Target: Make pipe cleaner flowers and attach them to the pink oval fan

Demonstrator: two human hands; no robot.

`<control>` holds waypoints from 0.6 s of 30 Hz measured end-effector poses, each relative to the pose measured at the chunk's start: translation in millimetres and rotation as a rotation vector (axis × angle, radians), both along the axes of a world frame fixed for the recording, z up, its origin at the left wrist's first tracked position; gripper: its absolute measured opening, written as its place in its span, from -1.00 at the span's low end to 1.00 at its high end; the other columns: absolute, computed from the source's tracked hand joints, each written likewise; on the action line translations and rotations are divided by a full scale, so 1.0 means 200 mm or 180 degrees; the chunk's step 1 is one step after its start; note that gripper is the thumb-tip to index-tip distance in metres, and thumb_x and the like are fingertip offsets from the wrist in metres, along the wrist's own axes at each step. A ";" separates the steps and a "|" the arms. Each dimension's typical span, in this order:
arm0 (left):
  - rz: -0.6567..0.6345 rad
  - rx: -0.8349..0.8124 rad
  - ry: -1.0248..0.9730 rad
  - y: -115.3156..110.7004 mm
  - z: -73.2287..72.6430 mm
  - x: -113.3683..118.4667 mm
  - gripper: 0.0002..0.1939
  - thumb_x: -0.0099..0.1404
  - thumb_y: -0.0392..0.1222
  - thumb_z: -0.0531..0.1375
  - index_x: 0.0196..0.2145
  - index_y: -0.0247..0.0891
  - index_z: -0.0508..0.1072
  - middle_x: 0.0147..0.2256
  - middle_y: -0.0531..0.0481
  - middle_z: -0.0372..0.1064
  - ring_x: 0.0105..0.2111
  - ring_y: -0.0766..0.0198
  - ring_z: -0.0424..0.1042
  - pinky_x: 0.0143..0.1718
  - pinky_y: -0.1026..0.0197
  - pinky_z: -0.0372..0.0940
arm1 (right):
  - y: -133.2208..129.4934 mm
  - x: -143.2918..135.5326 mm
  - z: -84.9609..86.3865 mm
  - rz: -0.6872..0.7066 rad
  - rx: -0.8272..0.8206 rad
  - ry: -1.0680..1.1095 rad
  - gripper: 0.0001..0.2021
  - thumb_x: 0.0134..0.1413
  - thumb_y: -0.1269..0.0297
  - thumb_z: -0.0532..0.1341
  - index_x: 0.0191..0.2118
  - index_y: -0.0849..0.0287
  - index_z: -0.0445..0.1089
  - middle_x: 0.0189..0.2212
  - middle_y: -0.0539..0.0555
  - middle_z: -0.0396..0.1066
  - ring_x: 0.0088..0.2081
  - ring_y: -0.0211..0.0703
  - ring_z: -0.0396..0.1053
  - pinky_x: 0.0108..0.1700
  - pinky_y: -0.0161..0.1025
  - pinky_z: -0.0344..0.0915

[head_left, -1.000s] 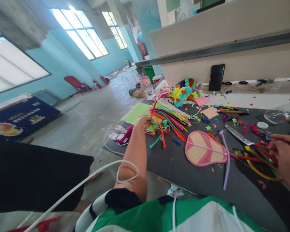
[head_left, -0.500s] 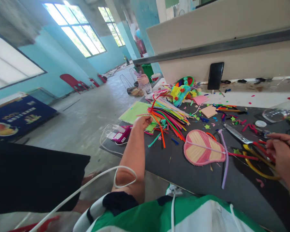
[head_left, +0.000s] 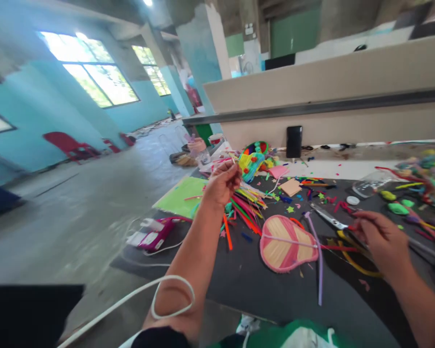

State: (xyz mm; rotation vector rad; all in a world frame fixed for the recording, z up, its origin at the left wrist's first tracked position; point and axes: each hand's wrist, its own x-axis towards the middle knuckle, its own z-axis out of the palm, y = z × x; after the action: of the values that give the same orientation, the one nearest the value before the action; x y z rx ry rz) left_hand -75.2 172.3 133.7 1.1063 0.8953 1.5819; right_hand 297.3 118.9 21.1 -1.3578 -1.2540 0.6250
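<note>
Two hands busy: left hand (head_left: 222, 182) is raised over the pile of pipe cleaners (head_left: 247, 203) at the bench's (head_left: 275, 290) far-left side, fingers pinched narrow on a thin stem (colour hard to tell, blurred). Right hand (head_left: 379, 238) rests near the scissors (head_left: 328, 218), fingers closed on a thin strand beside the pink woven piece (head_left: 284, 243). Best to lift that stem straight up and clear so neighbours don't drag, keeping the right-hand grip steady.
</note>
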 end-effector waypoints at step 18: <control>-0.1587 -0.0227 0.0733 0.11 0.03 0.62 -0.70 0.02 -0.09 0.34 -0.39 -0.36 0.43 -0.51 -0.02 0.43 -0.66 0.43 0.34 -0.69 0.39 0.22 | 0.16 -0.53 0.32 0.2148 -0.0693 0.1670 -0.71 -0.16 0.10 0.35 -0.44 0.20 0.33 -0.66 -0.06 0.42 -0.77 -0.45 0.11 -0.70 -0.43 0.02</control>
State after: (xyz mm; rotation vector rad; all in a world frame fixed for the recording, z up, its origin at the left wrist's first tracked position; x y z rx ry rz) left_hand 49.6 195.1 140.0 1.3544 0.7417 1.0223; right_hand 191.7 150.7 84.8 -0.8217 -1.2100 1.5157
